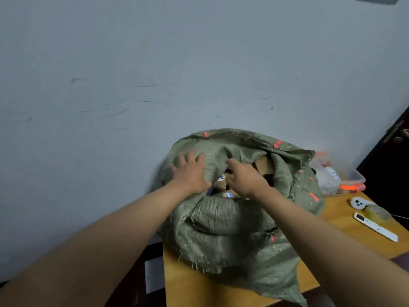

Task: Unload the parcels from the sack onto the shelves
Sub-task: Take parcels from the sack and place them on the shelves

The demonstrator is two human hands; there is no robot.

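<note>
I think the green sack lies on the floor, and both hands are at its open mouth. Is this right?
Not quite. In the head view the green sack lies on the wooden table, not on the floor. The left hand and right hand are indeed at its open mouth.

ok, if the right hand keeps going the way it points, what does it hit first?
Probably the cardboard parcels inside the sack. The right hand points into the sack's open mouth, fingers already at the opening; depth is unclear.
</note>
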